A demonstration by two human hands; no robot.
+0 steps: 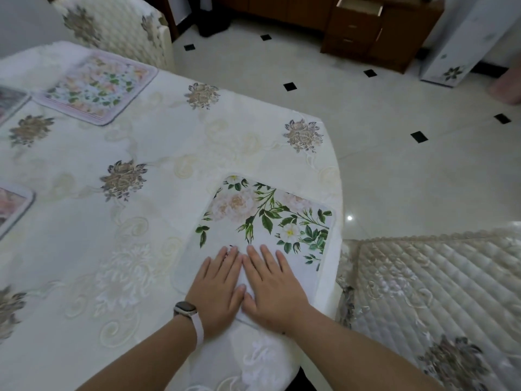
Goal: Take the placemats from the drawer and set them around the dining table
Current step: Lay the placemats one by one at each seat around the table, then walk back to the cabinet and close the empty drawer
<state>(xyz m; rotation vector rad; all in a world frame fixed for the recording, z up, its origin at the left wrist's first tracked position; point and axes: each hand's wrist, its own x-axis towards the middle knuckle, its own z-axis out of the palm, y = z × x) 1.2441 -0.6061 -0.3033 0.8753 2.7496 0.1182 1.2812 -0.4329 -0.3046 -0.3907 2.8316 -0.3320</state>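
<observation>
A white placemat with green leaves and pale roses [262, 218] lies flat near the right edge of the dining table [158, 153]. My left hand [218, 289] and my right hand [272, 286] rest side by side, palms down and fingers spread, on its near half. A pink-bordered floral placemat [95, 86] lies at the far left of the table. Parts of two more placemats show at the left edge, one far [10, 104] and one nearer [12, 207]. An open drawer [359, 8] sticks out of the wooden cabinet across the floor.
A quilted chair cover [431, 294] stands close on the right of the table. Another covered chair [112, 26] is at the far side. The tiled floor [394, 153] lies between the table and the wooden cabinet [394, 38]. A white floral panel [462, 43] leans at the far right.
</observation>
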